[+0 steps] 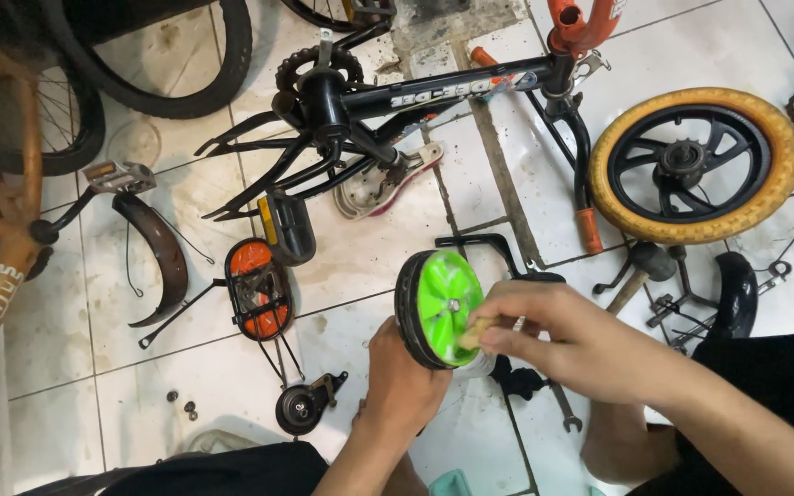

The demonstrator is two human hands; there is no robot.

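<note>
While gripped, small wheel (pixel 438 310), green hub, black tyre

Both forearms enter from the bottom edge, meeting at lower centre. Left hand (pixel 403 386) knuckles up, fingers curled closed. Right hand (pixel 562 340) reaches leftward, fingertips (pixel 489 335) pinched together.

white tiled floor (pixel 186 358) | black bike frame (pixel 434 92) | yellow-tyred wheel (pixel 696 165) | fender (pixel 160 257) | spanner (pixel 564 409)
</note>
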